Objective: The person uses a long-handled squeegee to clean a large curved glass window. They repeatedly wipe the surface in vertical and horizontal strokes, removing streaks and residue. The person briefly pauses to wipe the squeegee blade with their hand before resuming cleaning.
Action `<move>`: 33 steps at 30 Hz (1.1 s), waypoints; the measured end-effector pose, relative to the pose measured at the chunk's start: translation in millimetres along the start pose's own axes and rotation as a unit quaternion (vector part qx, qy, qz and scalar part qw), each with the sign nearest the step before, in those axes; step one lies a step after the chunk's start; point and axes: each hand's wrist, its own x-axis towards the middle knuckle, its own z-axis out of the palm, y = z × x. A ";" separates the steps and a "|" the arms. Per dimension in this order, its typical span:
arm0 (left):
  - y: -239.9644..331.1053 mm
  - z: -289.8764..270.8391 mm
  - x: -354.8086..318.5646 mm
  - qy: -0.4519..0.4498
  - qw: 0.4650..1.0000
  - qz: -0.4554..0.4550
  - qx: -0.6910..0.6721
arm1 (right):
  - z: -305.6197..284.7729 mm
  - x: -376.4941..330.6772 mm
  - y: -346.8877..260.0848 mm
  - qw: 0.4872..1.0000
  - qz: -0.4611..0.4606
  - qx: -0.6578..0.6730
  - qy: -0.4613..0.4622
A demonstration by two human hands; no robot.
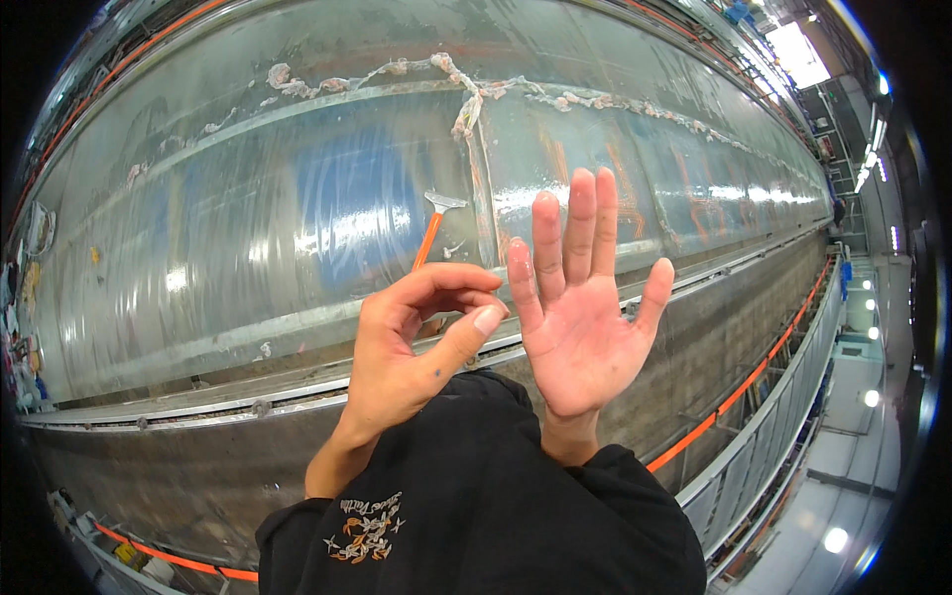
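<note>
One scraper: orange handle and pale, wide head, the scraper (pixel 428 236) lying over the wet, glossy surface beyond the left hand; the near end of its handle is hidden behind that hand.
Left hand (pixel 397 337): fingers loosely curled, thumb tip near the index fingertip with a gap between; whether it touches the handle I cannot tell.
Right hand (pixel 585 337): raised, palm toward the camera, fingers spread and thumb out to the side, palm bare; its fingertips look wet.
Surface (pixel 238 223): long, translucent and grey-green, streaked and shining, with a blue patch (pixel 357 203) left of the scraper.
Clumps (pixel 466 114): whitish-pink, strung in a ragged line across the surface beyond the scraper, one branch running toward the hands.
Near edge: metal rail (pixel 198 410) along the surface.
Clothing: black garment (pixel 486 496) with an embroidered design (pixel 364 533).
Right side: orange strip (pixel 736 400) beside a walkway; bright lights (pixel 836 539) farther out.
</note>
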 end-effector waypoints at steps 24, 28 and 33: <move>-199.1 -156.3 -46.3 0.147 0.903 -0.251 0.317 | -159.5 -54.1 -147.3 0.890 0.204 -0.407 0.023; -284.4 -187.4 -103.0 0.121 0.817 -0.240 0.510 | -256.9 -143.4 -154.9 0.162 0.118 -0.970 0.140; -294.3 -169.6 -108.9 0.060 0.796 -0.225 0.559 | -251.3 -193.3 -99.7 0.235 0.107 -0.929 0.264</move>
